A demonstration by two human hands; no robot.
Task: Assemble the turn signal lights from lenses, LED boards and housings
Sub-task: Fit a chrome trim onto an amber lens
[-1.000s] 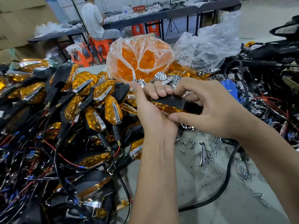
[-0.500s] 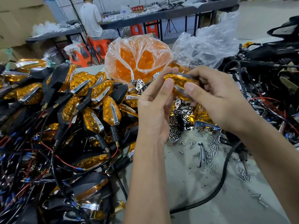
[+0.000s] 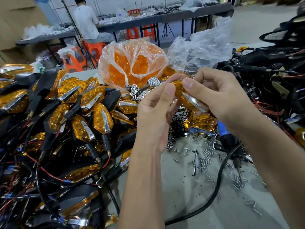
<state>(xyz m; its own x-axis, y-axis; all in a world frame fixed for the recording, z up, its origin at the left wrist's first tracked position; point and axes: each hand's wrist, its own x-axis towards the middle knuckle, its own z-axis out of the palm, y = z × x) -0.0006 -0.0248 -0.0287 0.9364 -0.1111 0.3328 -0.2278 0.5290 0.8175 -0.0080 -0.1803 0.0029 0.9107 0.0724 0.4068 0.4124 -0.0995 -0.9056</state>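
An amber turn signal light point(image 3: 184, 96) with a chrome strip is held up above the table, lens toward me. My right hand point(image 3: 219, 98) grips it, thumb on the top of the lens and fingers curled behind. My left hand point(image 3: 156, 116) pinches its left end between thumb and fingertips. A big pile of assembled lights point(image 3: 79, 104) with black housings and red and black wires fills the left. A plastic bag of amber lenses point(image 3: 133, 63) stands behind my hands. Chrome reflector pieces point(image 3: 140, 91) lie beside it.
Several loose screws point(image 3: 204, 156) and nuts point(image 3: 178, 124) are scattered on the grey table point(image 3: 189, 195). A blue-handled tool point(image 3: 227, 136) with a black cable point(image 3: 219, 184) lies at the right. Black housings with wires point(image 3: 272, 71) heap at the far right. A person sits at a back table.
The light was turned from its black back facing me to its amber lens facing me, and was raised slightly. Both hands shifted their grip around it.
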